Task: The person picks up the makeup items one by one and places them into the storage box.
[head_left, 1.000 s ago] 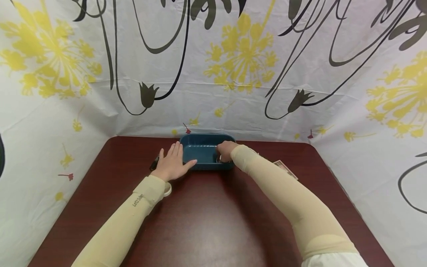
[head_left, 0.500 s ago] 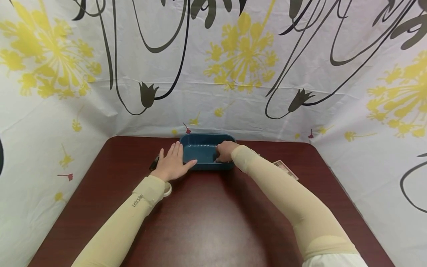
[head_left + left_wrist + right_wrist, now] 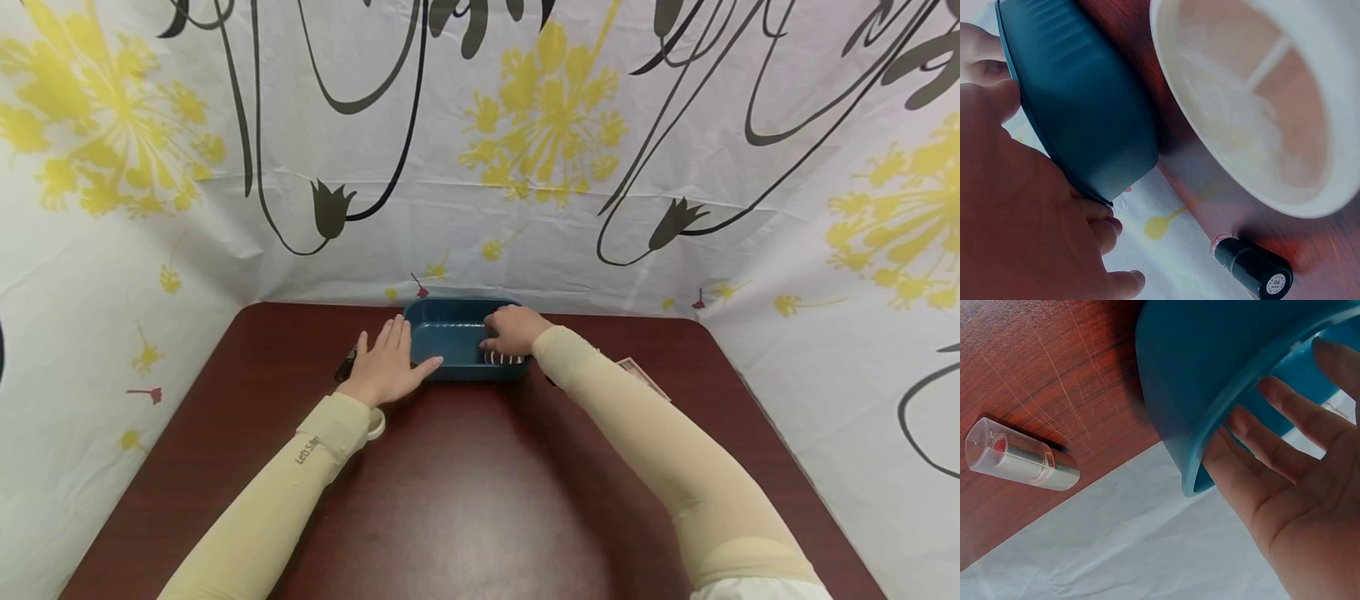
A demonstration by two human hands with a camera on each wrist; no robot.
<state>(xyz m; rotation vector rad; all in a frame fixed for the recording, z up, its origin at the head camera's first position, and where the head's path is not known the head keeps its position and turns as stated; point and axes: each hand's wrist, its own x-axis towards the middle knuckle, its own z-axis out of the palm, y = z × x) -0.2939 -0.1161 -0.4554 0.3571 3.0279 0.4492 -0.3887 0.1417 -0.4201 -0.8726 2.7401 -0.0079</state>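
A dark blue rectangular basin (image 3: 442, 342) stands at the far edge of the table. Flat against its left rim rests my left hand (image 3: 386, 365), its fingers straight. My right hand (image 3: 519, 330) is over the basin's right end, and the right wrist view shows its relaxed fingers (image 3: 1279, 447) reaching past the rim with no object visible in them. Below that hand, inside the basin, lies a small thing with dark and white stripes (image 3: 501, 358); its kind is unclear and part of it is hidden.
Left of the basin is a black lipstick tube (image 3: 1250, 265). A lipstick with a clear cap (image 3: 1022, 456) lies to the right. Beyond the right forearm is a banknote (image 3: 643, 379). A white ring-shaped thing (image 3: 377, 425) sits by my left wrist. Patterned cloth (image 3: 450, 167) hangs behind the table.
My right hand has shifted slightly right and loosened from its curled pose, uncovering the striped thing in the basin. My left hand stays on the left rim.
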